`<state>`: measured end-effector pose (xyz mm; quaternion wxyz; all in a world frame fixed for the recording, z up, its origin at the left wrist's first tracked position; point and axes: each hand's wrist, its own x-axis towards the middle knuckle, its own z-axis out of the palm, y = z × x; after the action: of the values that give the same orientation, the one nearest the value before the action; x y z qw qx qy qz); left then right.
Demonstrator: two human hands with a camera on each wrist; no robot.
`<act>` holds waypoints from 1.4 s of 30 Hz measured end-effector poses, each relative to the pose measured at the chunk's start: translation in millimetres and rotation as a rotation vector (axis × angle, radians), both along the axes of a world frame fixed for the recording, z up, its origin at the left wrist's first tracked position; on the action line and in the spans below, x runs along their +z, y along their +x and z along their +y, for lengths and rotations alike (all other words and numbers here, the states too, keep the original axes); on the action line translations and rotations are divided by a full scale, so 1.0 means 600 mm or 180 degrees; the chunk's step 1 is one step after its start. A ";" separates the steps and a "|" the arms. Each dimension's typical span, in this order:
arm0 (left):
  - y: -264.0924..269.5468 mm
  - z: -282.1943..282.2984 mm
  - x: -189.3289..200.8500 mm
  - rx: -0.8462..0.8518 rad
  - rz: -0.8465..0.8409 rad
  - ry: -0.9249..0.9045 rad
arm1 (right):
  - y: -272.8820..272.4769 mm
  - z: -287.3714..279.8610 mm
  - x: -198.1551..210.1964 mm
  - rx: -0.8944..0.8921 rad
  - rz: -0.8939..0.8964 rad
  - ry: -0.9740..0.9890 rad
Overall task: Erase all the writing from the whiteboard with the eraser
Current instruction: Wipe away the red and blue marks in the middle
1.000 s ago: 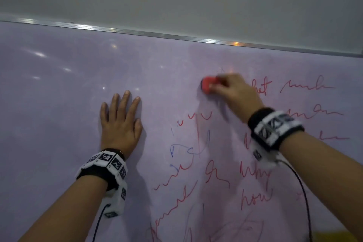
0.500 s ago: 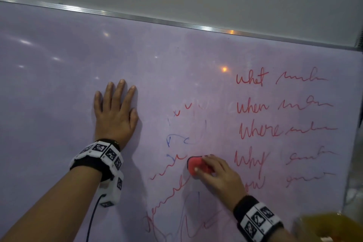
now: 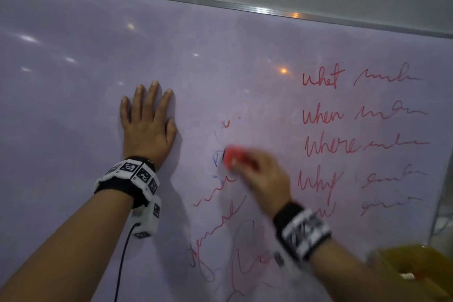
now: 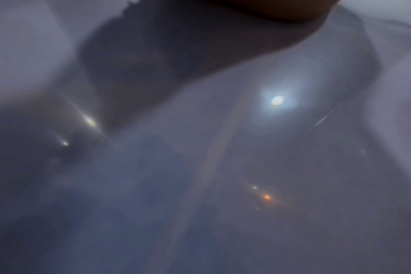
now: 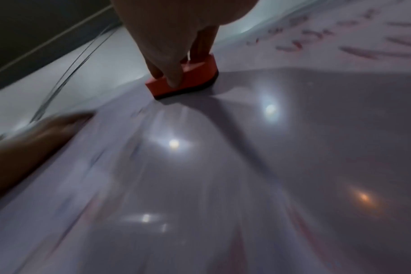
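Observation:
A red eraser (image 3: 232,157) with a dark felt base presses flat on the whiteboard (image 3: 73,105), and my right hand (image 3: 262,176) grips it between thumb and fingers. In the right wrist view the eraser (image 5: 192,77) sits under my fingertips (image 5: 174,77). It lies over a blue scribble (image 3: 216,158), with red scrawls (image 3: 215,194) below it. Red words (image 3: 323,115) in a column fill the board's right part. My left hand (image 3: 147,125) lies flat on the board to the left, fingers straight. The left wrist view is blurred and shows only board surface (image 4: 223,166).
The board's metal top frame (image 3: 220,5) runs across the top, with grey wall above it. A yellow object (image 3: 414,267) shows blurred at the lower right corner. The board's left half (image 3: 61,69) carries only light reflections.
My right hand swept the eraser down from the upper middle, then back up to the blue scribble. Red and blue marks in that middle strip have gone. The left hand stayed flat.

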<state>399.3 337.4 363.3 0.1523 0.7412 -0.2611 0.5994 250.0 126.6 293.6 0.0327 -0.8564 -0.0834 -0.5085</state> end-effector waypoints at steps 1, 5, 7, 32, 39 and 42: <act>0.001 0.001 -0.001 0.0006 -0.0016 -0.0005 | -0.013 0.007 -0.066 0.0231 0.0448 -0.0408; 0.001 0.000 0.000 0.0004 -0.0024 -0.0013 | -0.011 -0.011 -0.134 0.0684 0.0350 -0.1981; 0.000 0.000 0.000 0.0012 -0.0006 0.0009 | 0.006 -0.010 -0.052 0.0654 -0.0054 -0.1845; -0.013 0.005 0.004 0.0109 0.0193 0.0083 | 0.080 0.055 0.053 0.0146 -0.1084 -0.0374; -0.012 0.004 0.003 0.0090 0.0172 0.0074 | 0.048 0.082 -0.203 0.0691 0.0391 -0.1236; -0.015 0.004 0.003 0.0076 0.0215 0.0061 | 0.036 0.065 -0.270 0.0801 0.0329 -0.2126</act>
<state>390.0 340.1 365.3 0.1467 0.7656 -0.2526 0.5732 271.8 165.4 131.7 -0.1824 -0.8275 -0.3480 -0.4012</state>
